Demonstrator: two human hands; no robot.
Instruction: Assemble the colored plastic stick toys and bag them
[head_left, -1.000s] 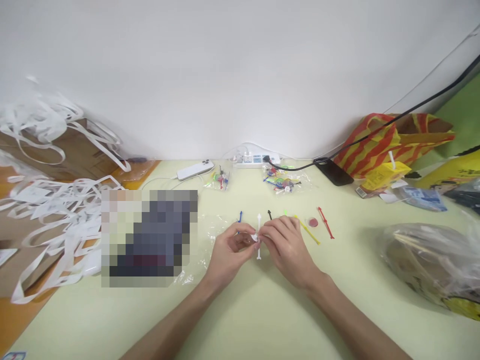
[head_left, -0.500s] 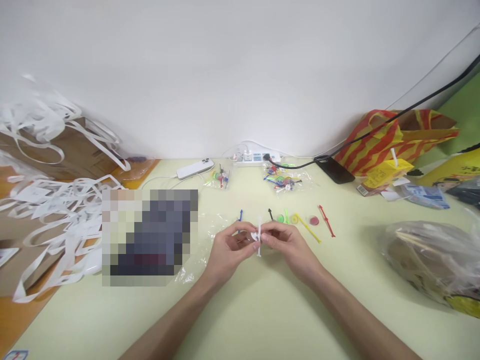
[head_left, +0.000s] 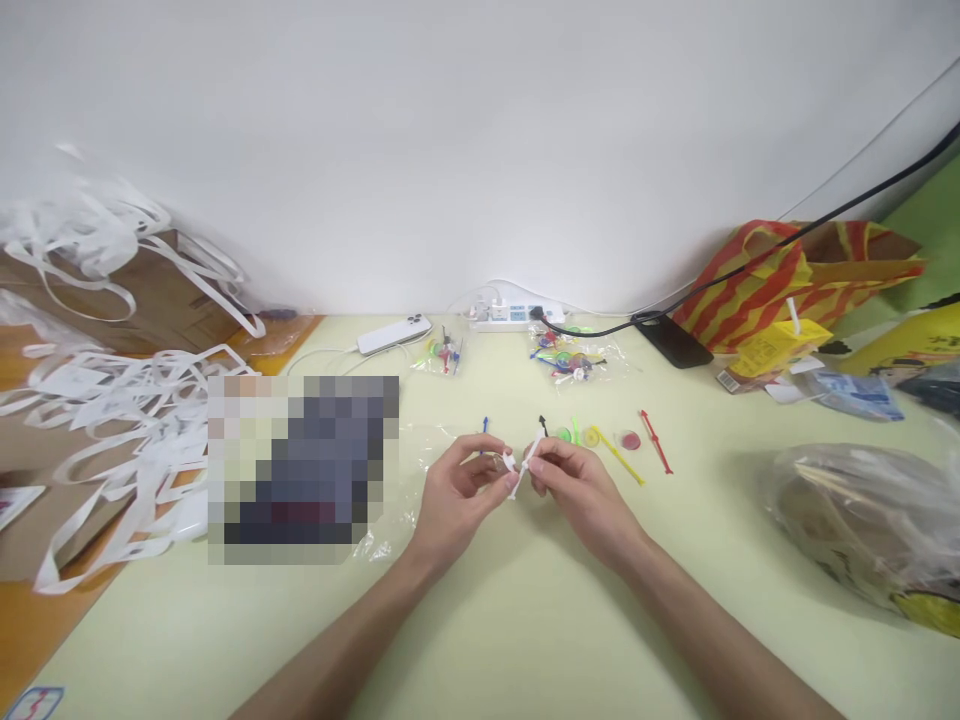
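While both hands meet above the table [head_left: 525, 640], the scene reads:
Left hand [head_left: 457, 490]: fingers pinched on a small white disc [head_left: 510, 463]
Right hand [head_left: 577, 490]: fingertips clamped on the white stick [head_left: 525, 468], tilted, touching the disc
Beyond the hands: blue stick [head_left: 485, 427], black stick [head_left: 541, 425], yellow stick [head_left: 619, 458], red stick [head_left: 656, 441], red disc [head_left: 631, 440]
Far edge: two bags of parts [head_left: 574, 357], phone [head_left: 394, 333]

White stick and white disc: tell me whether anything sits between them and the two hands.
Nothing visible does. The right hand pinches the white stick, tilted, and the left hand pinches the small white disc right against it. The blue stick and black stick lie on the table beyond the fingers, apart from them.
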